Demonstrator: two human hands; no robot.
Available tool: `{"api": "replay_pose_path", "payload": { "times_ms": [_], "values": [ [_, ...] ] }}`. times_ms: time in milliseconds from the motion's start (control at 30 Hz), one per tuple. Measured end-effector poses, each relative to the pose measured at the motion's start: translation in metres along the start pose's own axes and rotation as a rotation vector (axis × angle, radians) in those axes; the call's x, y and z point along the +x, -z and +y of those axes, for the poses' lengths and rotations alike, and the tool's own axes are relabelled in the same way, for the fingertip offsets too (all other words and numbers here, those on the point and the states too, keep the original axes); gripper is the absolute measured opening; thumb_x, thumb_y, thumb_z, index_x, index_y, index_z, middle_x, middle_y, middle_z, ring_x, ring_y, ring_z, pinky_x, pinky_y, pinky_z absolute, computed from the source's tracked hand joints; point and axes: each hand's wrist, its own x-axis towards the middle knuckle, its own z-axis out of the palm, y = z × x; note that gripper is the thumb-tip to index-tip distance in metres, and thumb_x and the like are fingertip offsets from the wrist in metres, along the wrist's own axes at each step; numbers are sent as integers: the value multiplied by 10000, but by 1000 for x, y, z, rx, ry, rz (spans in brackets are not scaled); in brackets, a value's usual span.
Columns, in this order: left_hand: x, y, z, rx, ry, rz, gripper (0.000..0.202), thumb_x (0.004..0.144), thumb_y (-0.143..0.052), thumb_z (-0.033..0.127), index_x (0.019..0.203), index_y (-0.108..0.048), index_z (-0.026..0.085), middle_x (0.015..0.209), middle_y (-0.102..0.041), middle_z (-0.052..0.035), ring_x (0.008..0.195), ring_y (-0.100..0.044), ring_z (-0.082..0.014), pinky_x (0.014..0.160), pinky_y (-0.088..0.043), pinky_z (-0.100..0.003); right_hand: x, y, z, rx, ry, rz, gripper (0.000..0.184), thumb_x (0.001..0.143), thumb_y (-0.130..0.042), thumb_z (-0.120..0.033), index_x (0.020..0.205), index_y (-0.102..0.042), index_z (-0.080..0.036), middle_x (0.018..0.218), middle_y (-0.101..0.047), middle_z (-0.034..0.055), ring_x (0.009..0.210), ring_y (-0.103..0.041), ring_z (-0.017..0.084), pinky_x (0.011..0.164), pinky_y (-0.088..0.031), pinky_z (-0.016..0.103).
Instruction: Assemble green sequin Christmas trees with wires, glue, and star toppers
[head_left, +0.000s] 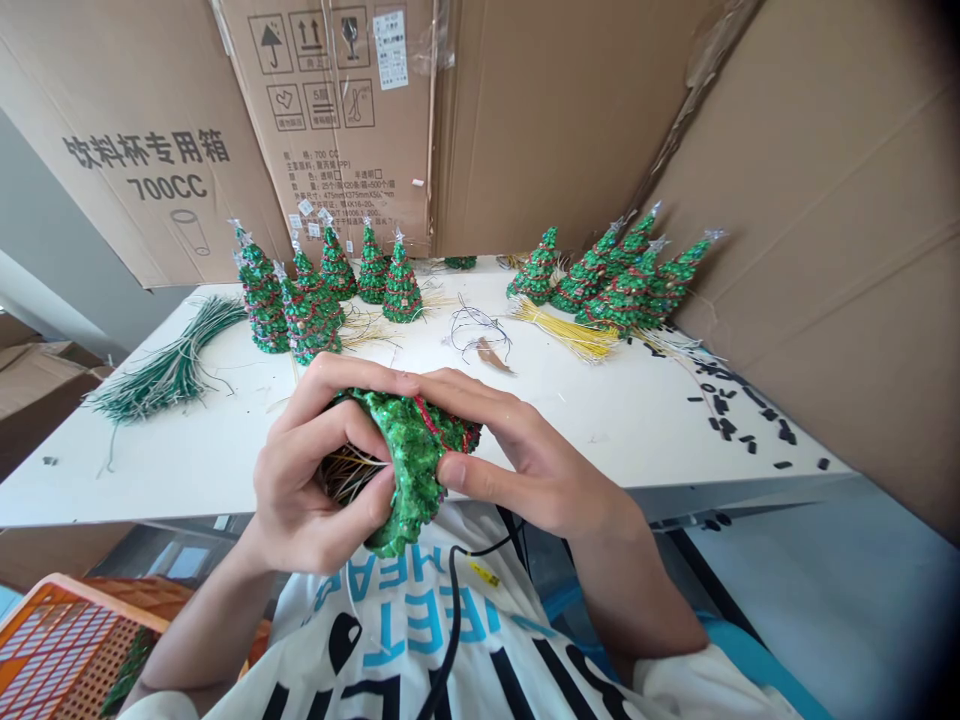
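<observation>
Green glittery cone-shaped miniature Christmas tree (416, 470) with red garland, in the head view, looks partway worked: its trim is on, while thin pale and dark wires (352, 475) show in its open base; what is left on it cannot be told from this angle. Small green trees with silvery stars (401, 290) stand at the upper left of the frame, and their decoration looks complete. The held tree lies on its side at the centre of the frame, between both hands, base to the left, its tip hidden behind the right hand (547, 470). That hand is partly closed, thumb and fingers gripping the tree's side. The left hand (300, 480) curls around the base, thumb and forefinger nearly meeting at the rim; whether they also pinch a wire is unclear.
</observation>
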Motion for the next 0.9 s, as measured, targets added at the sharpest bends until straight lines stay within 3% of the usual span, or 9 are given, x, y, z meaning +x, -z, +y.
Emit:
{"api": "replay_pose_path", "payload": {
  "times_ms": [133, 233, 333, 500, 633, 900],
  "values": [
    [0, 0, -7, -52, 10, 24, 175, 1033, -728, 347, 915, -663, 234, 1316, -728, -117, 1187, -688, -275, 1014, -596, -480, -2, 0, 0, -91, -9, 22, 624, 1096, -667, -526, 1685, -516, -382, 1690, -597, 76, 1565, -541, 319, 1321, -392, 571],
    [-1, -1, -13, -85, 72, 84, 225, 1034, -730, 372, 882, -647, 228, 1320, -723, -113, 1181, -686, -278, 1004, -599, -487, -2, -1, -2, -173, 12, 61, 911, 939, -830, -658, 1718, -453, -372, 1718, -556, 96, 1582, -515, 364, 1330, -384, 589],
    [-3, -3, -18, -91, 133, 132, 331, 1031, -734, 444, 825, -603, 221, 1307, -720, -112, 1170, -684, -288, 980, -606, -487, 0, -6, -2, -309, 67, 86, 1100, 788, -960, -670, 1712, -452, -359, 1686, -582, 121, 1541, -554, 392, 1308, -423, 597],
    [-2, -3, -22, -139, 181, 113, 399, 1017, -753, 523, 814, -602, 214, 1302, -718, -121, 1185, -684, -294, 961, -614, -460, 1, -13, 2, -467, 108, 135, 987, 893, -914, -571, 1724, -432, -345, 1605, -649, 137, 1449, -631, 371, 1203, -534, 572],
    [0, 2, -22, -167, 189, 73, 372, 988, -798, 541, 848, -681, 217, 1307, -725, -136, 1189, -693, -299, 976, -628, -472, 1, -12, 5, -478, 119, 127, 992, 910, -898, -573, 1744, -403, -365, 1597, -656, 124, 1415, -645, 371, 1184, -547, 565],
    [2, 4, -18, -121, 75, 83, 238, 985, -837, 385, 832, -729, 238, 1282, -753, -80, 1234, -720, -275, 1032, -634, -483, 3, -4, 15, -485, 270, 110, 1033, 904, -901, -579, 1762, -378, -342, 1618, -636, 142, 1387, -655, 356, 1168, -533, 523]
  ]
}}
